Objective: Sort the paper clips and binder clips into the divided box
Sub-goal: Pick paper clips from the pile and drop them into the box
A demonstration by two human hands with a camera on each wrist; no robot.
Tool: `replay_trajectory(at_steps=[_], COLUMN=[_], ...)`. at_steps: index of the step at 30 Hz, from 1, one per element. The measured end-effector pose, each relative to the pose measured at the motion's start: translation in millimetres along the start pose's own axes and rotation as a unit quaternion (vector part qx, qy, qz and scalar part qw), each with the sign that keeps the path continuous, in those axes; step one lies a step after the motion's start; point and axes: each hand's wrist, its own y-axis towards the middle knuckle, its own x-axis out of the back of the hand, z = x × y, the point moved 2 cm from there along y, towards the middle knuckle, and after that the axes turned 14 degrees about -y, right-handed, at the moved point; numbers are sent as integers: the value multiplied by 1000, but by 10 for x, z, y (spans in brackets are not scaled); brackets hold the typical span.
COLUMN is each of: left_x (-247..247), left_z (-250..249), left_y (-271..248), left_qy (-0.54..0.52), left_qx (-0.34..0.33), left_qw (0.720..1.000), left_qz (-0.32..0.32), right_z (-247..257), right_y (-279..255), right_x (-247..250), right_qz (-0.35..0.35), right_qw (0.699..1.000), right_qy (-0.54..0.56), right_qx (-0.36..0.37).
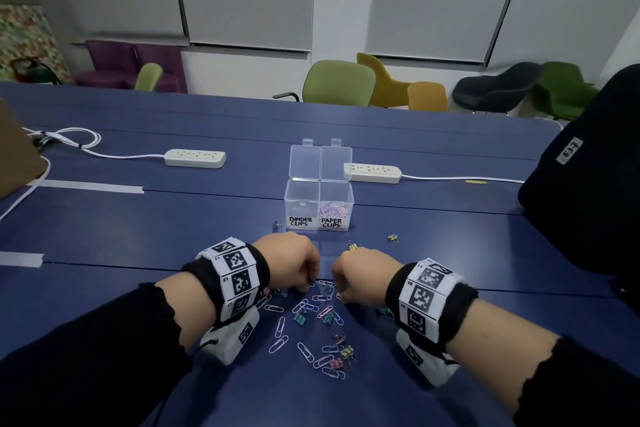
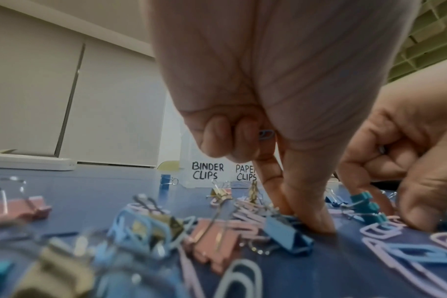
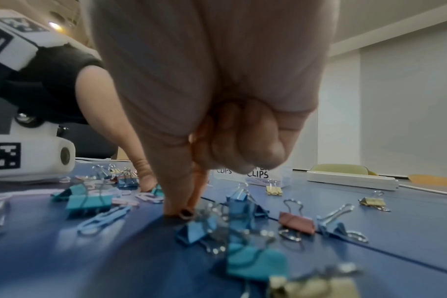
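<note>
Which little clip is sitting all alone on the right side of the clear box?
Find the clear divided box in the middle of the blue table. Look just past its front right corner, beyond the right hand. There sits a tiny yellow binder clip, apart from the mixed pile near the hands and farther right than the other yellow clip.

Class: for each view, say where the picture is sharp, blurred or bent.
Head view: sharp, but the table edges bow. Left wrist view: the box label reads clearly, the nearest clips smear. Right wrist view: near clips blur, the hand is soft.
</note>
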Motion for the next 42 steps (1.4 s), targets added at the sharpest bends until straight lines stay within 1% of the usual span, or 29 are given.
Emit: replay_trajectory(at_steps=[4, 9, 17, 21, 24, 26, 28, 29, 30, 31, 32, 33, 34, 35, 36, 37, 38, 39, 40, 41, 42], left_x=[-25, -107, -169, -170, -191, -183, -111, -61, -4, 48, 91, 123, 140, 159, 187, 220, 249, 274, 290, 294, 281], left_z=[-44, -84, -91, -137, -163, -154, -94, -33, 40, 125, 209, 283, 344, 394, 428, 447, 466, 486, 502, 514, 521], left_y=[-4, 30, 65, 54, 17, -35, -76, -87, -92, -96, -108, -118, -132, -148, -177, -211, -232, -243, -249, -251, -249], left_qy=[40, 102, 130, 156, 174, 145, 51, -15, -90, -173, -269, -379, -497, -608, -697, -758, -795, -814, -819, -814, -802], left_qx=[4, 31, 70, 86, 85, 84, 85, 81, 78, 80, 90, 104, 121, 139, 155, 165, 169, 168, 169, 172, 176], left_qw=[999, 994, 989, 983, 980, 985, 995, 996, 990, 976, 950, 909, 848, 772, 692, 625, 579, 555, 547, 554, 570], left_qz=[-9, 11, 18, 37, 47, 29, -15, -44, -77, -106, -128, -139, -137, -127, -109, -84, -59, -41, -35, -36, -37], right_z=[30, 68, 173, 179, 175, 98, -58, -136, -202, -247, -274, -292, -306, -309, -308, -311, -309, -301, -284, -262, -232], right_y=[-4, -47, -115, -131, -151, -144, -130, -133, -143, -158, -165, -167, -164, -161, -155, -137, -127, -113, -97, -74, -46], right_x=[-14, -17, -71, -72, -61, -34, -4, 7, 9, 1, -18, -31, -37, -32, -23, -15, -1, 16, 35, 51, 71], right_qz=[21, 33, 41, 42, 34, 19, 8, 3, -4, -11, -16, -19, -19, -17, -13, -8, -1, 5, 12, 20, 26], right_qw=[1000, 999, 998, 998, 998, 999, 989, 973, 945, 898, 829, 754, 692, 649, 616, 587, 561, 543, 537, 545, 569], right_qy=[-16, -39, -41, -45, -39, 23, 148, 229, 326, 440, 558, 656, 721, 760, 787, 809, 827, 838, 842, 836, 819], right_qx=[-4, -15, 25, 26, 21, 14, 10, 3, -8, -19, -29, -35, -37, -39, -39, -40, -45, -49, -53, -59, -64])
